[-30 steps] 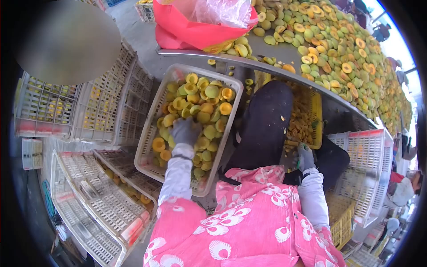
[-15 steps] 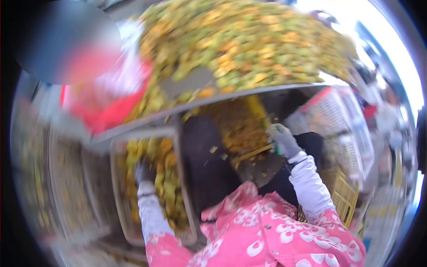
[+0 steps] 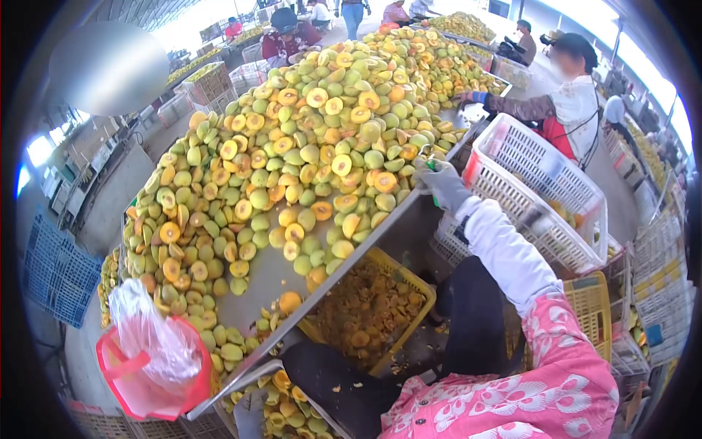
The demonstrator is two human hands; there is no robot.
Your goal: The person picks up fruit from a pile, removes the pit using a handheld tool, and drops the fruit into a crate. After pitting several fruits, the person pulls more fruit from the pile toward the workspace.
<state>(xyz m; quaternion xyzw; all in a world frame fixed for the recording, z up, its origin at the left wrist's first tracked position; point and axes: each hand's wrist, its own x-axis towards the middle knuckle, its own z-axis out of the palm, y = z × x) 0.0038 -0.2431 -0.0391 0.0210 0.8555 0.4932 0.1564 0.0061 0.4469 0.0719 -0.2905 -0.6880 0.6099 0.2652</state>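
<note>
My right hand point(image 3: 444, 184), in a grey glove, is closed around a small tool with a green handle point(image 3: 431, 165) and a curved metal tip, held at the table's edge beside the heap. Halved yellow-green fruit point(image 3: 292, 132), like peaches or apricots, covers the metal table point(image 3: 270, 282); some halves show a stone or hollow at the centre. Low at the bottom, my left hand point(image 3: 251, 413), also gloved in grey, lies over fruit halves point(image 3: 281, 410) in a crate beside my leg; its fingers are not clearly visible.
Below the table edge, a yellow crate point(image 3: 420, 307) holds brown-orange scraps. White crates point(image 3: 541, 190) stand at right, near a co-worker point(image 3: 574, 102) whose gloved hand reaches to the heap. A red bag with clear plastic point(image 3: 153, 366) hangs at the left corner. Blue crates point(image 3: 58, 271) stand farther left.
The view has swung up and sharpened, showing more of the heap and the hall. My right hand has gone from over the scrap crate to the table edge, still with the green-handled tool.
</note>
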